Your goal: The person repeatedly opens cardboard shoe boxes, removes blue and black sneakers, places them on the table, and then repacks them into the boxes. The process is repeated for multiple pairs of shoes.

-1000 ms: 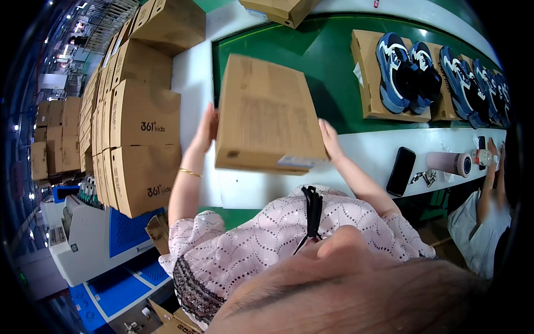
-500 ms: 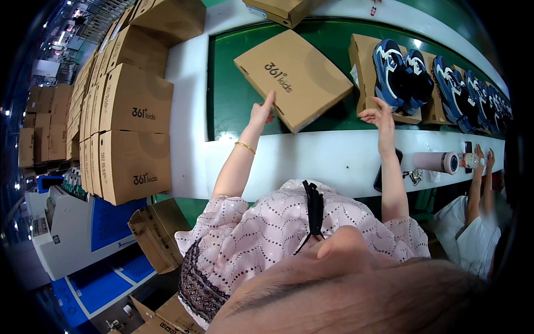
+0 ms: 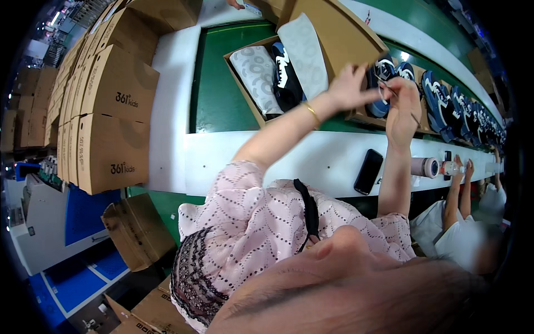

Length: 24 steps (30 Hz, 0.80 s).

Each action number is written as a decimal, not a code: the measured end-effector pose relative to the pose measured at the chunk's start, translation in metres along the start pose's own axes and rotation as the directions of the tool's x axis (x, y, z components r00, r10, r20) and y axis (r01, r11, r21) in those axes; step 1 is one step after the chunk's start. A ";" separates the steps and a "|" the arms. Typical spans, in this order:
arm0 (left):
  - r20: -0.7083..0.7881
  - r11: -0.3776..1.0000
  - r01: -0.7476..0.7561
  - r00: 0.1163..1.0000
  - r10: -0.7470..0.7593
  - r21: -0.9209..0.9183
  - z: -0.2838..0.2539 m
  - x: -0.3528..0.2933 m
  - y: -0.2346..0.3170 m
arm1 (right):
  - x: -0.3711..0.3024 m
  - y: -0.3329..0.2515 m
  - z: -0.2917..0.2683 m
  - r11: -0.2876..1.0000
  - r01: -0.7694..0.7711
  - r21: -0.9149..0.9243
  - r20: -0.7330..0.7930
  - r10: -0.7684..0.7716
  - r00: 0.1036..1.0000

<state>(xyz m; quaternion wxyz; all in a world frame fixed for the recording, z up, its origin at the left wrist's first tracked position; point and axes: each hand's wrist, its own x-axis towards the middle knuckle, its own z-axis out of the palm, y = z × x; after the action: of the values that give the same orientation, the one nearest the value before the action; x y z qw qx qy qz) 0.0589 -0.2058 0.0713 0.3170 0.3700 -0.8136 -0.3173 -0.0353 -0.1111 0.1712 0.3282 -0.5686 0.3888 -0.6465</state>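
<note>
An open brown shoebox [image 3: 246, 100] lies tilted on the green belt, its lid [image 3: 356, 42] folded back to the right. Inside, a dark blue and white sneaker [image 3: 287, 83] rests between patterned white tissue paper [image 3: 255, 75] and another raised sheet of it. My left hand [image 3: 350, 89], slightly blurred, reaches across the box's right side with thumb and fingers apart. My right hand [image 3: 403, 108] is closed around a thin metal tool [image 3: 415, 119]; its far end lies near the left thumb, and its exact kind is unclear. Behind both hands stand blue sneakers [image 3: 381, 69] on a shoebox.
Stacked shoeboxes [image 3: 114, 122] rise at the left. On the white table edge lie a black phone [image 3: 368, 172] and a pinkish tumbler [image 3: 425, 167]. More sneakers [image 3: 439, 100] line the belt to the right, near a co-worker's hands [image 3: 463, 167]. Another hand [image 3: 235, 4] shows at the top.
The shoebox has gone from closed to open, showing tissue and a sneaker. My left hand has moved right toward my right hand, which has risen slightly and now holds the thin tool.
</note>
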 end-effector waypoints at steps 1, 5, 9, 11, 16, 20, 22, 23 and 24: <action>-0.062 1.000 0.014 0.998 -0.013 0.002 0.027 -0.017 0.012 | 0.007 0.000 -0.002 0.998 -0.037 -0.051 -0.038 0.035 0.999; 0.227 0.920 0.192 0.933 -0.279 0.342 0.081 -0.039 -0.038 | 0.038 0.030 -0.010 0.877 -0.172 -0.449 0.119 0.250 0.961; 0.069 0.965 0.263 0.963 -0.261 -0.019 0.086 -0.060 -0.087 | 0.051 0.095 -0.038 0.681 -0.147 -0.717 0.236 0.436 0.868; 0.272 0.774 -0.378 0.923 0.272 0.508 0.063 -0.082 -0.081 | 0.050 0.114 -0.049 0.561 -0.144 -0.815 0.214 0.523 0.825; 0.199 0.910 -0.351 0.929 0.310 0.222 0.042 -0.102 -0.107 | 0.041 0.149 -0.059 0.473 -0.041 -0.880 0.243 0.522 0.818; 0.030 0.974 -0.137 0.991 0.134 0.181 0.031 -0.117 -0.105 | 0.043 0.164 -0.057 0.552 -0.150 -0.820 0.221 0.548 0.807; 0.095 0.953 -0.138 0.989 0.117 0.268 0.029 -0.130 -0.109 | 0.041 0.170 -0.056 0.584 -0.222 -0.781 0.195 0.566 0.801; 0.126 0.940 -0.140 0.986 0.105 0.311 0.028 -0.135 -0.110 | 0.039 0.171 -0.056 0.584 -0.212 -0.784 0.195 0.555 0.808; 0.077 0.943 -0.149 0.988 0.132 0.298 0.031 -0.134 -0.110 | 0.037 0.173 -0.057 0.584 -0.203 -0.786 0.194 0.545 0.816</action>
<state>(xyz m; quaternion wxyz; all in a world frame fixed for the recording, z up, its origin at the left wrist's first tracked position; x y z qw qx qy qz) 0.1499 -0.1466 -0.0677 0.2556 0.3462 -0.8854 -0.1755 -0.0995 -0.2192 0.0347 0.2778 -0.6767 0.6486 -0.2101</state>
